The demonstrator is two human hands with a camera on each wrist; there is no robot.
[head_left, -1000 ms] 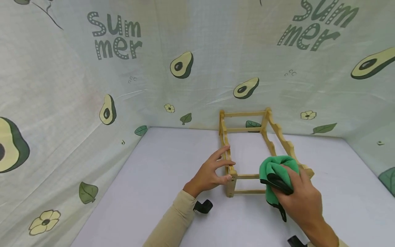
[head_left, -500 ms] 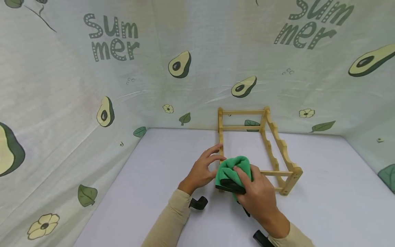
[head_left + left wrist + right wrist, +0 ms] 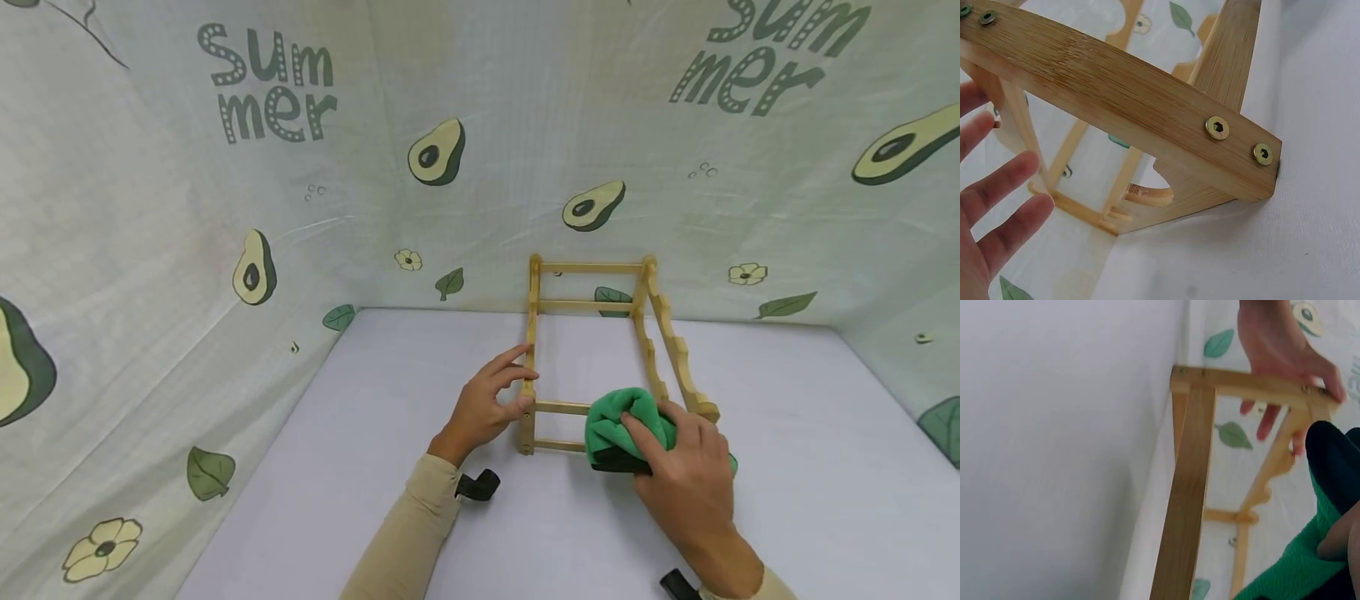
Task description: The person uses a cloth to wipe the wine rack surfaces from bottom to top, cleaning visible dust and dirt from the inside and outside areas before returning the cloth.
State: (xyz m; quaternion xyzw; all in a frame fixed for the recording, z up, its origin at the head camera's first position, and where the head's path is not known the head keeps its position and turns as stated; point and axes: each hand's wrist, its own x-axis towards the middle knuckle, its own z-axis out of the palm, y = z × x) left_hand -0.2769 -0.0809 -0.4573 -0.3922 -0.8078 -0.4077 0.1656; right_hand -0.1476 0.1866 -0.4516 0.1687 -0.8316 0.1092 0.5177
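Observation:
A pale wooden rack with scalloped side rails stands on the white table. My left hand holds its near left corner, thumb at the near end and fingers reaching over the left side rail. In the left wrist view several spread fingers show beside the bolted wood. My right hand grips a bunched green cloth with black edging, against the rack's near crossbars. Hand and cloth hide the near right corner. The right wrist view shows the cloth beside a crossbar.
A patterned sheet with avocados and leaves hangs behind and at the sides of the white tabletop. Black wrist mounts show at both wrists. The rack's far end stands close to the back sheet.
My right hand has carried the cloth left to the rack's near left corner, then back right along the near crossbars. My left hand stays at the left rail; the rack has shifted slightly left.

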